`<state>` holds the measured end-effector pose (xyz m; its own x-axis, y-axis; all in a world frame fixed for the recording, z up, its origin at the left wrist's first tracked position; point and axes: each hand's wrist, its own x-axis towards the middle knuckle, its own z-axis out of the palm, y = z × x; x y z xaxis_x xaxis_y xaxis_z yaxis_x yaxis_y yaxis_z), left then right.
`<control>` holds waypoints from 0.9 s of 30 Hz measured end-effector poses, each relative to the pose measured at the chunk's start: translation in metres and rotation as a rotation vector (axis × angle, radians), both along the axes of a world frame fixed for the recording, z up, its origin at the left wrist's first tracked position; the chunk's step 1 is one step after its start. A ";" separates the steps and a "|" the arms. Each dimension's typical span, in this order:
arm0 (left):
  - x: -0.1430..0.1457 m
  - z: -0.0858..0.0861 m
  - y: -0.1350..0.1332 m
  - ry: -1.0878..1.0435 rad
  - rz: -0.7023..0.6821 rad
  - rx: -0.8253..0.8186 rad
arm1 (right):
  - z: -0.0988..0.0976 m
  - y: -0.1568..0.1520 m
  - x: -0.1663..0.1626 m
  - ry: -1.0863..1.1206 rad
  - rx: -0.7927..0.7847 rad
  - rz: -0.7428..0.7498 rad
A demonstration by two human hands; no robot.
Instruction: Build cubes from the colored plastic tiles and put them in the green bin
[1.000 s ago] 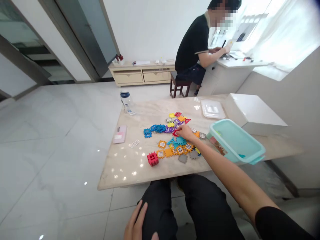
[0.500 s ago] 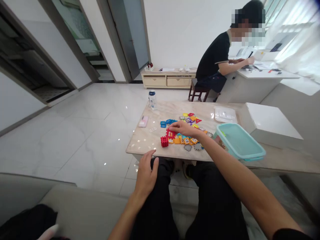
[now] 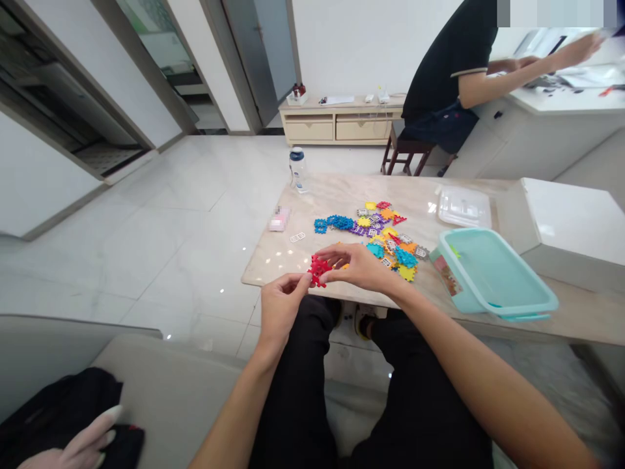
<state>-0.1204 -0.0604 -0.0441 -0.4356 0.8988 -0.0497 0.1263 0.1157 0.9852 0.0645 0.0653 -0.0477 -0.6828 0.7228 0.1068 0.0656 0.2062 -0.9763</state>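
Red interlocking plastic building pieces [image 3: 319, 270] are held between my two hands above the front edge of the table. The fingertips of my left hand [image 3: 280, 307] pinch their left side. My right hand [image 3: 364, 267] grips the right side with thumb and fingers, hiding part of the red pieces. Blue interlocking pieces [image 3: 340, 223] lie just beyond the hands. To their right spreads a loose pile of yellow, purple, orange and turquoise pieces [image 3: 405, 257]. A small white window-shaped piece [image 3: 297, 237] lies flat at the left.
A turquoise bin [image 3: 512, 273] stands at the right, near a clear plastic lid [image 3: 463, 207] and a white box [image 3: 571, 225]. A water bottle [image 3: 298, 172] and a pink packet [image 3: 279, 219] stand at the left. Across the room a person [image 3: 449, 71] sits at a white desk.
My left hand has moved up from above my lap to grip the red pieces. My right hand has come down and nearer with its red piece. The view has tilted downward.
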 end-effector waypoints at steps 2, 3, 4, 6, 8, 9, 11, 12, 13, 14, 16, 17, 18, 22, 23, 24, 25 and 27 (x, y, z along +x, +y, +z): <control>0.002 -0.002 -0.005 0.001 0.067 0.034 | -0.001 -0.006 -0.002 -0.056 0.081 -0.016; 0.002 -0.003 -0.008 0.009 0.077 0.038 | -0.002 -0.009 -0.004 -0.072 0.124 -0.025; 0.002 -0.004 -0.011 0.020 0.078 0.035 | -0.002 -0.012 -0.006 -0.079 0.171 -0.038; 0.000 -0.005 -0.016 0.036 0.072 0.023 | -0.002 -0.017 -0.012 -0.092 0.283 -0.051; -0.003 -0.005 -0.019 0.022 0.065 0.019 | -0.001 -0.022 -0.019 -0.117 0.380 -0.039; -0.006 -0.006 -0.020 0.004 0.061 0.020 | 0.000 -0.024 -0.023 -0.133 0.413 -0.028; -0.011 -0.007 -0.021 -0.029 0.050 0.023 | 0.002 -0.027 -0.029 -0.165 0.452 -0.006; -0.014 -0.008 -0.021 -0.036 0.043 0.023 | 0.001 -0.027 -0.031 -0.180 0.463 -0.001; -0.017 -0.009 -0.021 -0.034 0.036 0.020 | 0.000 -0.025 -0.033 -0.198 0.473 0.003; -0.019 -0.010 -0.022 -0.023 0.030 0.015 | -0.002 -0.021 -0.035 -0.219 0.484 0.002; -0.022 -0.013 -0.027 0.050 0.020 -0.002 | -0.008 -0.007 -0.036 -0.288 0.509 -0.024; -0.023 -0.014 -0.032 0.122 0.011 -0.002 | -0.012 0.003 -0.036 -0.341 0.525 -0.050; -0.023 -0.016 -0.037 0.217 -0.005 0.006 | -0.017 0.014 -0.036 -0.408 0.544 -0.075; -0.022 -0.025 -0.064 0.612 -0.089 0.074 | -0.037 0.055 -0.037 -0.721 0.618 -0.069; -0.022 -0.027 -0.071 0.668 -0.097 0.080 | -0.041 0.061 -0.039 -0.789 0.637 -0.036; -0.023 -0.029 -0.076 0.706 -0.102 0.078 | -0.045 0.065 -0.042 -0.846 0.650 0.000; -0.024 -0.031 -0.081 0.730 -0.107 0.076 | -0.048 0.068 -0.045 -0.893 0.657 0.034; -0.026 -0.034 -0.087 0.751 -0.117 0.070 | -0.054 0.069 -0.052 -0.953 0.654 0.078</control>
